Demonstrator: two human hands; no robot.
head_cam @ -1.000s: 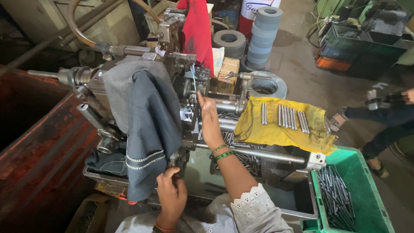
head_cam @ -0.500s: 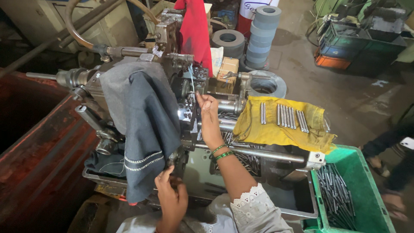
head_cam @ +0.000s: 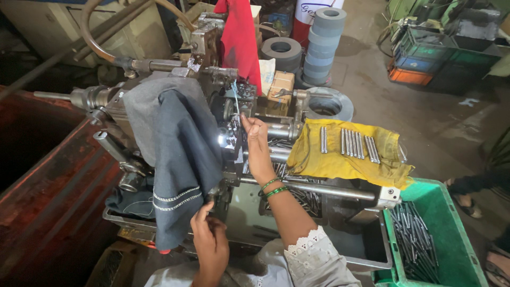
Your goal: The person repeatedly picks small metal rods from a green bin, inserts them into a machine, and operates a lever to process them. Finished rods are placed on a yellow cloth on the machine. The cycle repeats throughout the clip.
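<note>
My right hand (head_cam: 256,139), with green bangles on the wrist, reaches into the work area of a small grey grinding machine (head_cam: 212,48). Its fingertips press together against the bright metal parts there, and whether they pinch a pin is hidden. My left hand (head_cam: 210,237) is low in front, fingers curled around a dark lever under the hem of a grey cloth (head_cam: 175,143) that drapes the machine's left side. A yellow cloth (head_cam: 340,165) lies to the right of my right hand. Several steel pins (head_cam: 351,142) are laid on it in a row.
A green crate (head_cam: 457,212) with several dark rods stands at the lower right. Grey grinding wheels (head_cam: 324,32) are stacked behind the machine, and a red cloth (head_cam: 241,37) hangs over it. A rusty red bin (head_cam: 48,196) fills the left. Another person's feet (head_cam: 467,194) show at the right edge.
The other person at the right has moved off, leaving only feet at the edge. My right hand stays at the machine's work area, and my left hand stays low on the lever.
</note>
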